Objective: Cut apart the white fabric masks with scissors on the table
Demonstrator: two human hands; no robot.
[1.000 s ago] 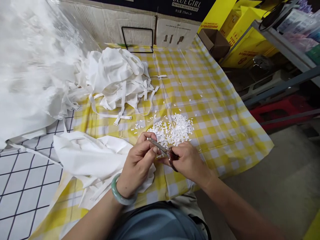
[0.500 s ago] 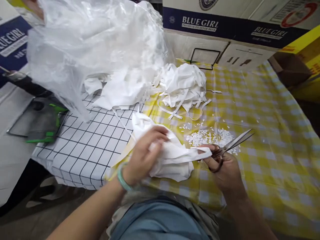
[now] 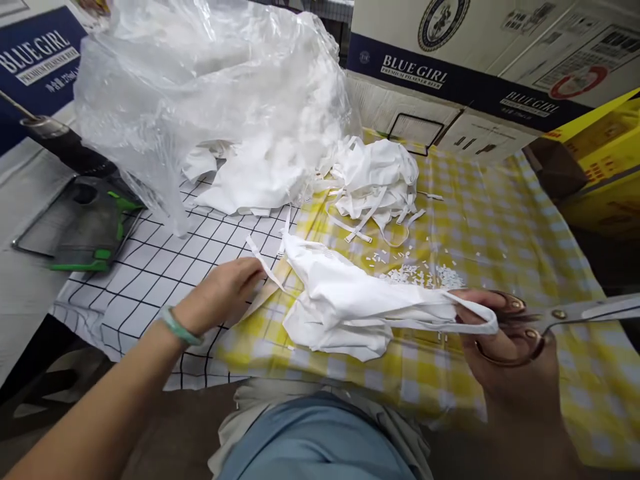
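Note:
My right hand (image 3: 520,360) has its fingers through the handles of metal scissors (image 3: 560,315), blades pointing right, and also grips one strap end of a white cloth garment (image 3: 345,287). The garment is stretched across the yellow checked cloth towards my left hand. My left hand (image 3: 225,293) is closed, fingertips at a thin white strap (image 3: 265,263) at the garment's left side; the exact pinch is partly hidden. A second white cloth piece (image 3: 340,337) lies under the garment. Small white clippings (image 3: 415,273) are scattered just behind it.
A pile of white strapped garments (image 3: 375,177) lies behind the clippings. A big clear plastic bag (image 3: 215,87) full of white material stands at back left. A green-and-grey tool (image 3: 83,230) sits at left. Beer cartons (image 3: 415,73) line the back; a yellow box (image 3: 605,147) is at right.
My right hand has moved right with the scissors, pulling the garment's strap out. My left hand has shifted left from the garment's body to its left strap. The view has tilted slightly.

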